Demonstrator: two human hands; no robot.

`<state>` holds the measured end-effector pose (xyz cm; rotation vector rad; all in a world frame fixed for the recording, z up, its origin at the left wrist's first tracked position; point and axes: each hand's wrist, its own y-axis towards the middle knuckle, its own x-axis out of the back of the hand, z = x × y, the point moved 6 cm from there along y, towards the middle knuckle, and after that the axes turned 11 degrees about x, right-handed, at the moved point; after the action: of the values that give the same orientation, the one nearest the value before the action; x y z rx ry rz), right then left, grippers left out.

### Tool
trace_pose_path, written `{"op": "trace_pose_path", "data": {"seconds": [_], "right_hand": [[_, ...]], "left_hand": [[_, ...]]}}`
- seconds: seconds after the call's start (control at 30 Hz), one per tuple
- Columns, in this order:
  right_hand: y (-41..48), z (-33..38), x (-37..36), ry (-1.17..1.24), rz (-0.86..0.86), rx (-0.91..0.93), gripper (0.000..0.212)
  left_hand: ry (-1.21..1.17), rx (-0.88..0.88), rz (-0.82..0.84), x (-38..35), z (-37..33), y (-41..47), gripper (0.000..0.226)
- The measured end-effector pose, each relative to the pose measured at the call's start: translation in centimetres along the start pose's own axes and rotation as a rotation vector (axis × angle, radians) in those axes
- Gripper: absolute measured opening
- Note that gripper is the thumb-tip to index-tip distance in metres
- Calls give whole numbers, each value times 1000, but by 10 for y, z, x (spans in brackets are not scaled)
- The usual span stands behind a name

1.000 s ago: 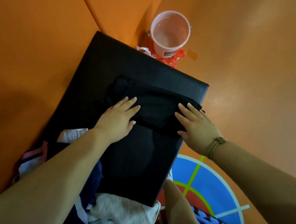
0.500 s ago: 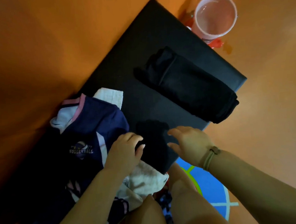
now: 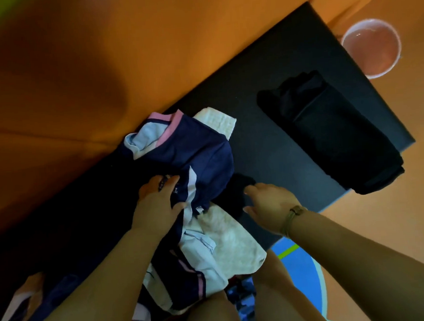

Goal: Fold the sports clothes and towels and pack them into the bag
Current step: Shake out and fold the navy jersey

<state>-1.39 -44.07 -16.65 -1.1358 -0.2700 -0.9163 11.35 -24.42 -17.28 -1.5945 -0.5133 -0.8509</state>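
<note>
- Navy jersey [image 3: 201,158] with a pink collar lies crumpled on the near-left part of the black mat [image 3: 266,137], on top of a loose heap of clothes.
- Your left hand [image 3: 156,201] grips a fold of it, fingers curled over the printed chest and thumb tucked under.
- White towel [image 3: 230,238] lies rumpled just below the jersey, spilling over the mat's near edge.
- A second white cloth [image 3: 216,121] pokes out behind the collar.
- Small black cloth [image 3: 235,191] sits between the jersey and your right hand [image 3: 270,204]. That hand's fingers are loosely spread, tips at the cloth, not curled round it.
- A woven band [image 3: 293,212] is on your right wrist.
- Folded black garment [image 3: 333,133] lies on the mat's far right, one end overhanging the edge, well apart from both hands.
- Pink bucket [image 3: 370,49] stands on the orange floor [image 3: 394,198] just beyond the mat's far corner.
- Blue floor marking [image 3: 301,261] shows beside your legs.
</note>
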Motion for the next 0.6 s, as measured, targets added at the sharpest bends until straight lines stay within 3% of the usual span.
{"op": "trace_pose_path", "data": {"seconds": [0.2,0.3,0.37,0.5,0.6], "right_hand": [[46,10,41,289,-323,-82,67],[70,15,54,388,-291,-132,81],[81,14,57,401,-235,-187,72],[78,15,59,301,-145,-194,22],[63,14,51,341,-133,-166,19]], "left_hand": [[-207,-90,-49,20,-3,11,17],[-304,-94,52,20,-2,7,12],[-318,-118,142,20,-4,2,12],[-359,-136,198,29,-8,1,23],[-393,-159,96,43,-11,13,29]]}}
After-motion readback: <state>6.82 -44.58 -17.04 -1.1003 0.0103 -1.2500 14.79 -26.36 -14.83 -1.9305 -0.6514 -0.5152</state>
